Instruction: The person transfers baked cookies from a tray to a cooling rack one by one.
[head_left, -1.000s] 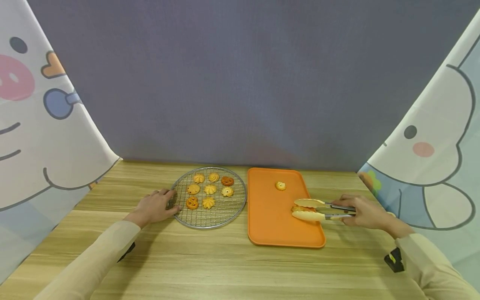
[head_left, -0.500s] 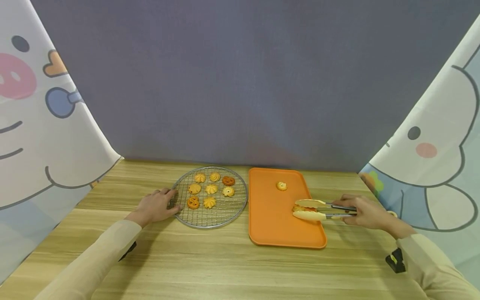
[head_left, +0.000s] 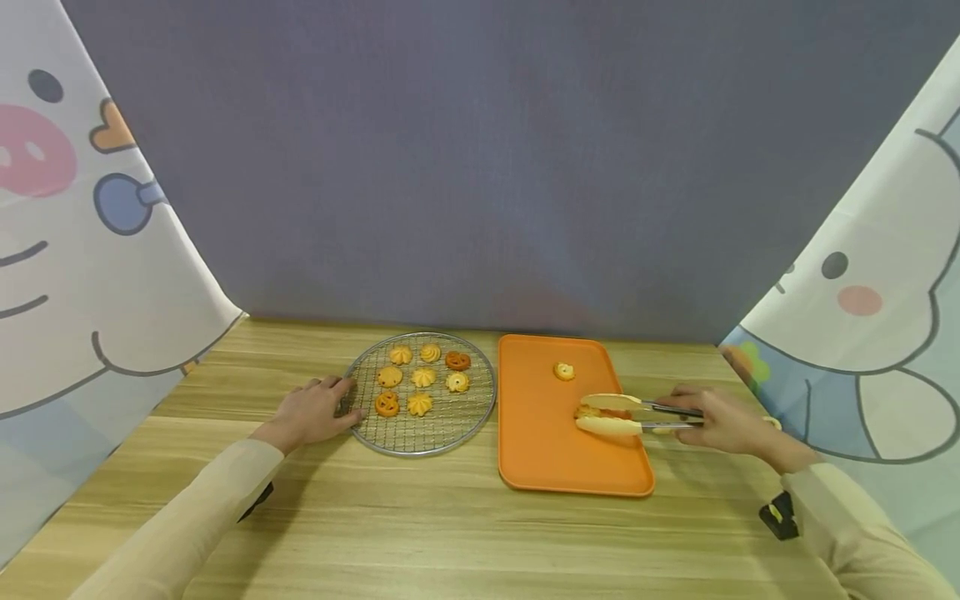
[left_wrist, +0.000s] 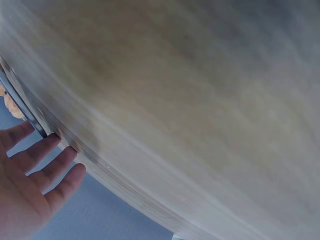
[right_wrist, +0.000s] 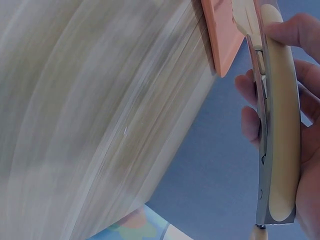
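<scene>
My left hand (head_left: 315,410) lies at the left rim of a round wire cooling rack (head_left: 468,429). In the left wrist view its fingers (left_wrist: 57,180) are spread and nearly straight, with fingertips at the metal rim. Several cookies sit on the rack, among them a pretzel-shaped one (head_left: 387,405) and a star-shaped one (head_left: 419,405). My right hand (head_left: 720,419) grips metal tongs (head_left: 611,427) with cream tips and handle covers. Between the tips, low over the orange tray (head_left: 555,467), shows a golden cookie (head_left: 588,412), mostly hidden by them.
One round cookie (head_left: 564,372) lies alone toward the back of the orange tray. Rack and tray stand side by side on a wood-grain table (head_left: 420,533). A grey backdrop (head_left: 480,167) rises behind, and cartoon-printed cloths (head_left: 885,350) flank both sides.
The right hand has shifted slightly left, carrying the tongs and the cookie between their tips further over the tray. The left hand keeps its place at the rack's rim.
</scene>
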